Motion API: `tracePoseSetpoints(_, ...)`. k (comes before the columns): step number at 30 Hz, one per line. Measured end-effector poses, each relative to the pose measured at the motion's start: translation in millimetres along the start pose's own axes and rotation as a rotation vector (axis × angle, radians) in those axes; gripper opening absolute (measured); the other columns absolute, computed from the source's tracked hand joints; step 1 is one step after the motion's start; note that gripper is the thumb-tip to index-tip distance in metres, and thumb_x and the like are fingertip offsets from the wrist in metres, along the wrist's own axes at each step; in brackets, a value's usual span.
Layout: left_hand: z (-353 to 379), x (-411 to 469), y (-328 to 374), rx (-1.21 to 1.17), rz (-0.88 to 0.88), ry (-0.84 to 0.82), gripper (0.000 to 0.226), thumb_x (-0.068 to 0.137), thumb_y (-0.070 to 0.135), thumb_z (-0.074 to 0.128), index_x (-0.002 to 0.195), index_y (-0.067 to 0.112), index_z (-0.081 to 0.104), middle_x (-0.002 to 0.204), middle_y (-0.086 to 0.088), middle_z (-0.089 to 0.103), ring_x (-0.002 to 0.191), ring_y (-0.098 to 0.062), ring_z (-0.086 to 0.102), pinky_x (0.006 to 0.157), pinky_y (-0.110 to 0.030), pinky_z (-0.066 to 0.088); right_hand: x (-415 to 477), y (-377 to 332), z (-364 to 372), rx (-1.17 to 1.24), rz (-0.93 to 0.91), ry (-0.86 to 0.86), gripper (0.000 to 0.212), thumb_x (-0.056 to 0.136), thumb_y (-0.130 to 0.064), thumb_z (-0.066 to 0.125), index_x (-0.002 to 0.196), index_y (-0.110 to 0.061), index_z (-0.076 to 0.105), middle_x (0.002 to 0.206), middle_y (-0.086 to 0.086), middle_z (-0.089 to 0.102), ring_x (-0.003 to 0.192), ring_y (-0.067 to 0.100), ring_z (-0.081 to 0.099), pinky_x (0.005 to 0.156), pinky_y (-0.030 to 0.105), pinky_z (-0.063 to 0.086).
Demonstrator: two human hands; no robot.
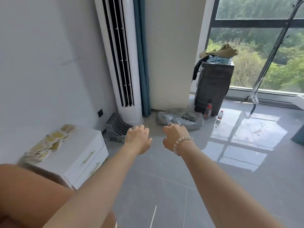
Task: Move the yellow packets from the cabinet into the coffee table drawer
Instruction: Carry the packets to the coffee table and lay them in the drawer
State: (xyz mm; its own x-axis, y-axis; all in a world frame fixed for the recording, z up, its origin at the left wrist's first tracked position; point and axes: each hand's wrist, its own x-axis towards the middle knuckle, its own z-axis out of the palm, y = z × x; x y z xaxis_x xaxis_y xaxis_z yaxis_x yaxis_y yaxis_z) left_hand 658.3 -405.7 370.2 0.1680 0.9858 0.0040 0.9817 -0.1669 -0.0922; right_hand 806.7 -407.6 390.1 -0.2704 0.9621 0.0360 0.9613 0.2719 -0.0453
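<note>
Left hand (137, 139), right hand (174, 137) (loose, empty) hover near grey rack (115, 129) beside cabinet (79, 145) bearing yellow packets (49, 142).

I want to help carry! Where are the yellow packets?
Find the tall white air conditioner by the wall. Left of it stands a low white cabinet with gold handles, and the yellow packets lie heaped on top. They're flat and yellow, unlike the grey rack on the floor.

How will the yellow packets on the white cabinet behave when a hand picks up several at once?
The yellow packets look thin and flat, so probably light and somewhat floppy. They lie in a loose overlapping row on the white cabinet, so a handful may slide apart. Their wrappers seem glossy, possibly slippery; the blur hides details.
</note>
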Motion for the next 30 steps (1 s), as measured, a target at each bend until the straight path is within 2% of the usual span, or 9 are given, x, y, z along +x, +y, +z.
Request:
tracePoseSetpoints(5, 19, 58, -21, 0.005, -0.116, -0.067, 0.041, 0.099, 0.039, 0.035, 0.127, 0.012, 0.046, 0.129, -0.007, 0.047, 0.12, -0.025, 0.045, 0.096, -0.038, 0.035, 73, 6, 20, -0.012, -0.116, -0.061, 0.032, 0.092, -0.022, 0.048, 0.122, -0.012, 0.053, 0.125, 0.006, 0.052, 0.119, 0.023, 0.048, 0.094, 0.03, 0.035)
tracePoseSetpoints(10, 9, 132, -30, -0.059, -0.141, -0.014, 0.04, 0.099, 0.04, 0.035, 0.124, 0.012, 0.047, 0.126, -0.007, 0.048, 0.119, -0.025, 0.045, 0.095, -0.037, 0.035, 161, 29, 17, -0.032, -0.208, -0.104, 0.036, 0.092, -0.024, 0.048, 0.126, -0.015, 0.053, 0.127, 0.004, 0.051, 0.12, 0.021, 0.048, 0.097, 0.03, 0.035)
tracePoseSetpoints(13, 11, 167, -49, -0.123, -0.23, -0.002, 0.038, 0.098, 0.039, 0.037, 0.124, 0.012, 0.049, 0.125, -0.007, 0.05, 0.117, -0.025, 0.047, 0.095, -0.037, 0.037, 216, 27, 17, -0.052, -0.29, -0.113, 0.035, 0.092, -0.023, 0.047, 0.126, -0.015, 0.054, 0.126, 0.005, 0.052, 0.119, 0.021, 0.048, 0.097, 0.03, 0.035)
tracePoseSetpoints(21, 38, 189, -149, -0.101, -0.529, -0.089, 0.038, 0.098, 0.038, 0.038, 0.125, 0.013, 0.05, 0.128, -0.006, 0.05, 0.118, -0.026, 0.048, 0.094, -0.037, 0.036, 322, -62, 42, -0.058, -0.605, -0.157, 0.028, 0.093, -0.021, 0.048, 0.118, -0.013, 0.053, 0.122, 0.006, 0.051, 0.116, 0.022, 0.048, 0.095, 0.031, 0.036)
tracePoseSetpoints(26, 65, 199, -229, -0.029, -0.662, -0.155, 0.041, 0.099, 0.039, 0.034, 0.129, 0.014, 0.047, 0.129, -0.004, 0.049, 0.117, -0.024, 0.048, 0.091, -0.035, 0.037, 383, -129, 67, -0.059, -0.723, -0.142, 0.029, 0.093, -0.021, 0.047, 0.12, -0.014, 0.052, 0.123, 0.006, 0.053, 0.117, 0.023, 0.049, 0.096, 0.031, 0.035)
tracePoseSetpoints(30, 80, 225, -299, -0.026, -0.736, -0.132, 0.042, 0.099, 0.04, 0.034, 0.13, 0.014, 0.047, 0.129, -0.003, 0.049, 0.118, -0.024, 0.049, 0.092, -0.036, 0.039, 444, -183, 86, -0.05, -0.773, -0.151, 0.029, 0.093, -0.021, 0.046, 0.12, -0.014, 0.053, 0.119, 0.006, 0.053, 0.113, 0.023, 0.05, 0.094, 0.031, 0.036)
